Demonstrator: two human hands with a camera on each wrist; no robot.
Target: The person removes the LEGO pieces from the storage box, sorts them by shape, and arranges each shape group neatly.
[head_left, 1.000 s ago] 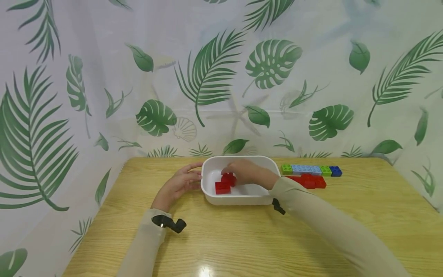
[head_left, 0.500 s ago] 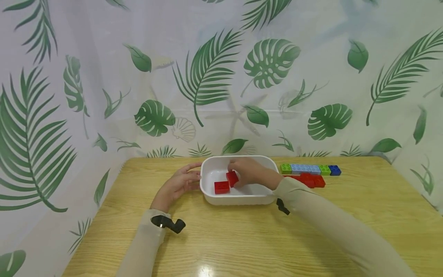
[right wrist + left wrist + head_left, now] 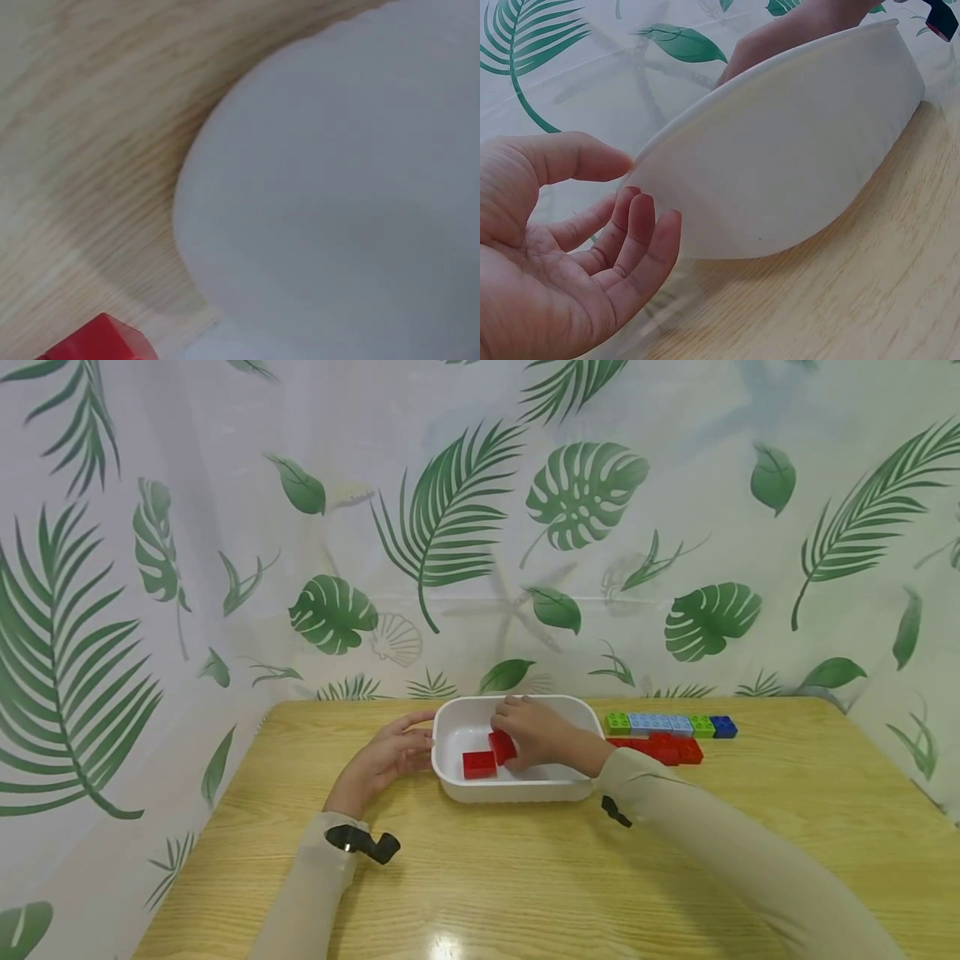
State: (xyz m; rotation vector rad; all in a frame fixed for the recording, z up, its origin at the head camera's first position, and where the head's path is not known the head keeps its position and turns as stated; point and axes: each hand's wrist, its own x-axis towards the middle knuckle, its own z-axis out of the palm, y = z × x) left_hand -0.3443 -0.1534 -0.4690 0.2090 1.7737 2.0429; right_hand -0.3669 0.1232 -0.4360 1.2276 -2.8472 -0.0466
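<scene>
A white plastic tub (image 3: 517,792) stands on the table, its side wall (image 3: 322,195) filling much of the right wrist view. My right hand (image 3: 534,732) reaches down into it, fingers curled round a tilted red building brick (image 3: 502,748). A second red building brick (image 3: 478,765) lies on the tub's floor just left of that one. My left hand (image 3: 384,762) is at the tub's left end. In the left wrist view, its thumb tip is right at the rim and its loosely bent fingers (image 3: 667,232) are against the outer wall.
Right of the tub lies a row of joined green, light blue and dark blue bricks (image 3: 671,725). In front of it is a row of red bricks (image 3: 663,749), partly hidden by the right forearm. A leaf-patterned curtain (image 3: 480,527) hangs behind the wooden table (image 3: 465,877).
Inside the tub, my right hand has lifted and turned the red brick slightly, drawing it a little away from the other one. The left hand stays at the tub's end.
</scene>
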